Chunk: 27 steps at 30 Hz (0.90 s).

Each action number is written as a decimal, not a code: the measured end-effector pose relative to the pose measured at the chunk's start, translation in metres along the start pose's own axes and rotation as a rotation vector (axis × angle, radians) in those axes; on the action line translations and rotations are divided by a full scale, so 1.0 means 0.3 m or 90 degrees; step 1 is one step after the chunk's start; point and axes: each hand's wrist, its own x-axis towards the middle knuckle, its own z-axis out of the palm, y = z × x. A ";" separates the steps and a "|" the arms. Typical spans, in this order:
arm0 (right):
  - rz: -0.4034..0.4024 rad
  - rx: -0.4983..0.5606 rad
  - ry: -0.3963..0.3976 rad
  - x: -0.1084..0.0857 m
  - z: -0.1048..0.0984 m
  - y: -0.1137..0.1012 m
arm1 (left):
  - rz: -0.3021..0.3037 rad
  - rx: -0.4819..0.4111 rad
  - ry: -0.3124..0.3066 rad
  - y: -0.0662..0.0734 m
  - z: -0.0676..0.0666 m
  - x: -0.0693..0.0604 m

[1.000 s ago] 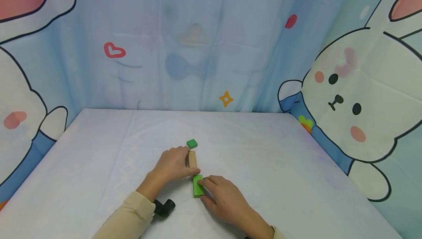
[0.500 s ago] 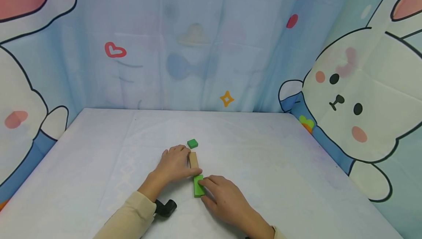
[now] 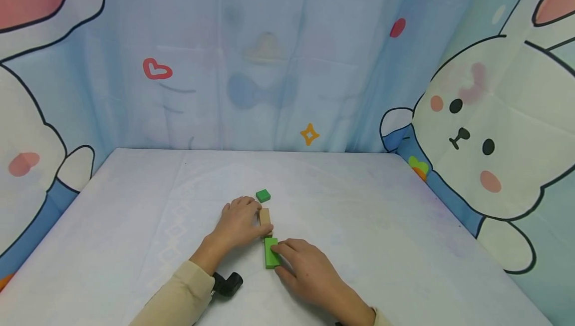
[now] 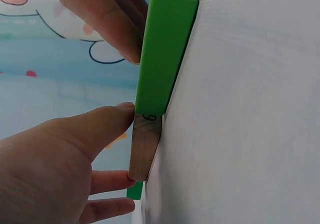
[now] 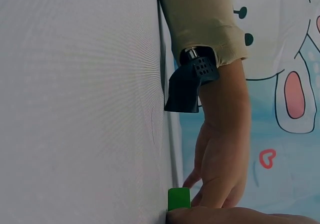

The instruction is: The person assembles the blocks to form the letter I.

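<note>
A bright green rectangular block lies on the white table, its long side pointing away from me. Just beyond its far end lies a plain wooden block, roughly in line with it; a dark mark like a 6 or 9 shows on it in the left wrist view. My left hand holds the wooden block from the left, thumb by its near end and fingers by its far end. From the right, my right hand holds the green block with its fingertips. Farther back sits a small darker green block, apart from both hands.
A white cloth covers the table. Blue curtains with printed rabbits rise behind and beside it. A black wrist camera sticks out from my left sleeve, close above the tabletop.
My left hand has shifted the wooden block slightly right, more into line with the green one. Its thumb has moved a little away from the green block. My right hand stays nearly still.
</note>
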 end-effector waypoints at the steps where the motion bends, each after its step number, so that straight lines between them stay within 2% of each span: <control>1: 0.000 0.000 0.000 0.000 0.000 0.000 | 0.001 0.000 0.002 0.000 0.002 0.001; 11: -0.012 0.004 0.014 0.000 0.009 0.008 | 0.017 -0.011 -0.006 0.012 0.007 -0.004; 27: -0.014 0.003 0.019 0.002 0.009 0.009 | 0.021 -0.002 -0.013 0.015 0.008 -0.001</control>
